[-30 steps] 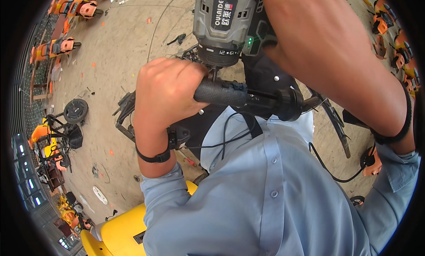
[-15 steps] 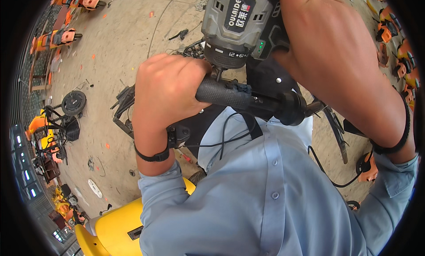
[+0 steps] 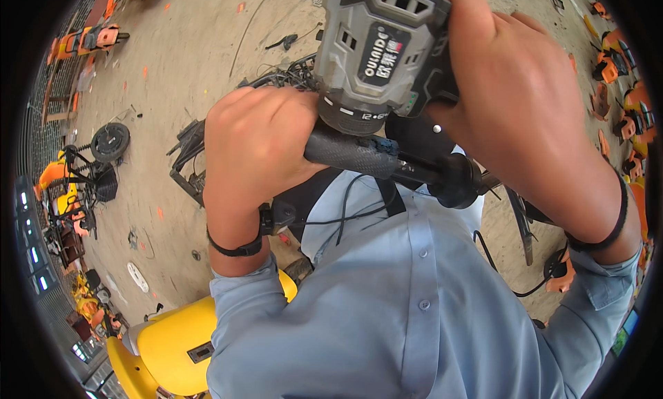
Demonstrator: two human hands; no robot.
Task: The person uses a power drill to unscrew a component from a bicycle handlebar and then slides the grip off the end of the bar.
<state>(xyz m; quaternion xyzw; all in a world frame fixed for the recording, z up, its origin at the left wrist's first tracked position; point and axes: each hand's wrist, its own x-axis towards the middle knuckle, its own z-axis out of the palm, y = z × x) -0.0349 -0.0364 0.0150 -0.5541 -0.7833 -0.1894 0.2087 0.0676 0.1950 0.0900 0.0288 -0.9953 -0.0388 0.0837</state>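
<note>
Scanning left to right, quick notes:
Loose wheel (image 3: 110,141): black, round rubber tyre, lies flat on the dusty concrete floor (image 3: 186,61), well apart from the hands.
Yellow body panel (image 3: 181,342): glossy moulded plastic, curved, low at the left under the elbow.
Left hand (image 3: 257,147): closed in a fist around the black handlebar grip (image 3: 352,152), likely to steady the bar; black band on the wrist.
Handlebar grip: ribbed rubber, tube-shaped, runs right to a smooth black end cap (image 3: 457,181).
Power drill (image 3: 382,54): grey hard plastic with vents and a black collar, nose down, touching the grip just right of the left fist.
Right hand (image 3: 525,102): wrapped round the drill's rear, gripping it, seemingly pressing down.
Shirt (image 3: 414,309): pale blue woven cloth, buttoned.
</note>
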